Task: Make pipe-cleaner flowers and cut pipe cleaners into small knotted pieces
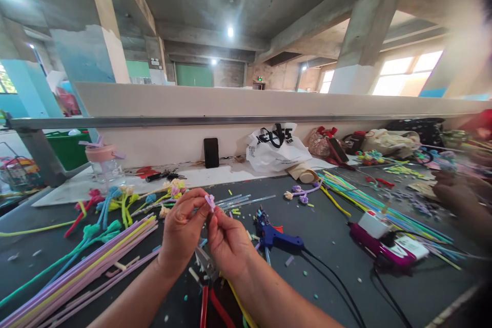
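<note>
My left hand and my right hand meet above the middle of the table, fingertips closed in a pinch. Between them they hold a small lilac pipe-cleaner piece, which looks like a little flower. Fingers cover its lower part. Pliers with red handles lie under my wrists, jaws partly showing. To the right of my right hand rests a blue glue gun with its cord. Clear glue sticks lie just behind my hands.
Bundled pipe cleaners lie at left, with finished coloured flowers behind. A purple power strip, a white bag, a phone and a pink-lidded jar stand around. At far right is another person's blurred hand.
</note>
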Available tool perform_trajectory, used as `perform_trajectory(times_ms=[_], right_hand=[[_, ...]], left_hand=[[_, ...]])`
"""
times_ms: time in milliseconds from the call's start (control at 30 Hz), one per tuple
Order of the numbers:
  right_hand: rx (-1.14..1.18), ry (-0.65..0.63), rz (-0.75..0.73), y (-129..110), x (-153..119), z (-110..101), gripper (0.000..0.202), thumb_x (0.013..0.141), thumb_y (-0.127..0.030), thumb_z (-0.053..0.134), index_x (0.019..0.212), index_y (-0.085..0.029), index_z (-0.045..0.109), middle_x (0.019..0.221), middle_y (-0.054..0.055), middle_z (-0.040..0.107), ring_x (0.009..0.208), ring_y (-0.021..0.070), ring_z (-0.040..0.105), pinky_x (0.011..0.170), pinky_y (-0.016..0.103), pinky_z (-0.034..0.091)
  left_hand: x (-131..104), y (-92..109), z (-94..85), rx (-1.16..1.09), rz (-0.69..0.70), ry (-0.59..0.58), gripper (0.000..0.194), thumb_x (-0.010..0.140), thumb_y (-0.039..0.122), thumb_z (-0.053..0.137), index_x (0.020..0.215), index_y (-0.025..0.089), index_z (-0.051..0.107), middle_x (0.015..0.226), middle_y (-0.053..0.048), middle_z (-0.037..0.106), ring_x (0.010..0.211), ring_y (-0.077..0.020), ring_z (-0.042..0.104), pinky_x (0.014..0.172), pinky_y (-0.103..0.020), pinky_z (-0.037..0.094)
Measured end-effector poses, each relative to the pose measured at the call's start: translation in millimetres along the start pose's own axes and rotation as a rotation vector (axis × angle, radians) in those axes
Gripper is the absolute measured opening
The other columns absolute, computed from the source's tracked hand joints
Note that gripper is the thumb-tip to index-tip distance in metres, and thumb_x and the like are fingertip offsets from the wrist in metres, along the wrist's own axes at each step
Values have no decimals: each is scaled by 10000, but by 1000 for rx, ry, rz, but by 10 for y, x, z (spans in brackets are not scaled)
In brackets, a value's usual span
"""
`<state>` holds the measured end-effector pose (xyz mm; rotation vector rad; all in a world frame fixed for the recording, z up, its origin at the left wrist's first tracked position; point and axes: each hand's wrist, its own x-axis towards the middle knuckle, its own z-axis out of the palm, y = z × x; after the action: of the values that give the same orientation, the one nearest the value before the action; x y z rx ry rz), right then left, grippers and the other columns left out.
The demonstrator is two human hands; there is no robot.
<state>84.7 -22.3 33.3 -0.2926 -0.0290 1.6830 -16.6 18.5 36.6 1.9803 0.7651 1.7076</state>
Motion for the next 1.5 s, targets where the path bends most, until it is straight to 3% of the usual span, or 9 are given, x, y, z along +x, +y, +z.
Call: perform_trajectory(times_ms=[200, 333, 467, 667, 933, 1067, 1167, 1333, 1500], right_hand=[[-322, -122, -69, 9, 10, -1, 213, 699, -51, 579, 831, -158, 451, 562, -44, 579, 421, 53, 546, 443, 144, 489], [-975, -7, -359, -54, 54, -21, 208, 758, -252, 549, 856, -224, 368, 485, -96, 517, 336, 105, 498, 370, 213, 417], [-1629, 14, -789, -127, -21, -14, 79, 787, -208, 488, 866, -213, 487, 640, -35, 556, 543, 113, 527, 531, 232, 393], [-1959, -57, -1181, -216, -100, 9, 111, 827, -224, 465, 731, -194, 510, 713, 20, 537, 668, 144, 476, 602, 252, 339], [-1991, -7, -1098, -277, 53, -94, 102, 819, -212, 477, 724, -200, 512, 688, 15, 550, 663, 155, 496, 599, 261, 337], [-1995, -21, -1251, -298, 28, -93, 128, 833, -187, 443, 714, -199, 488, 698, 32, 542, 680, 169, 493, 624, 280, 353], [-1809, -140, -1340, -302, -43, -45, 120, 847, -172, 427, 744, -207, 478, 792, 45, 566, 737, 162, 521, 689, 288, 388], [-1506, -319, -1231, -302, -143, 40, 147, 848, -153, 430, 734, -220, 493, 807, 18, 596, 791, 147, 556, 843, 318, 387], [-1402, -24, -1151, -308, 10, 5, 96, 766, -182, 546, 850, -210, 508, 821, 14, 554, 723, 138, 521, 693, 266, 416]], left_hand=[[27, -10, -49, 152, 199, -66, 96, 766, 177, 555, 751, 202, 647, 892, -39, 629, 834, -161, 595, 757, -265, 475], [51, -112, -74, 217, 325, -106, 101, 766, 150, 540, 765, 191, 632, 884, -48, 631, 849, -163, 591, 810, -284, 460], [48, -151, -63, 232, 362, -96, 112, 779, 130, 518, 778, 183, 617, 878, -59, 627, 834, -163, 586, 819, -308, 457], [1, -160, -43, 273, 417, -171, 148, 770, 107, 499, 802, 196, 612, 884, -59, 622, 864, -181, 572, 896, -384, 411], [-57, -221, -19, 348, 455, -189, 154, 777, 100, 490, 842, 205, 582, 913, -61, 604, 875, -185, 551, 910, -420, 390], [-62, -290, -15, 370, 424, -198, 138, 766, 97, 492, 800, 196, 582, 902, -62, 606, 888, -189, 545, 915, -419, 387], [-33, -452, -24, 404, 356, -124, 124, 756, 102, 492, 759, 186, 585, 886, -74, 610, 901, -201, 553, 872, -398, 419], [42, -725, -88, 436, 261, 15, 105, 751, 133, 504, 689, 184, 572, 805, -66, 615, 835, -193, 586, 831, -378, 454], [18, -682, -94, 404, 296, -41, 123, 752, 117, 492, 746, 189, 591, 842, -66, 623, 882, -195, 575, 873, -403, 432]])
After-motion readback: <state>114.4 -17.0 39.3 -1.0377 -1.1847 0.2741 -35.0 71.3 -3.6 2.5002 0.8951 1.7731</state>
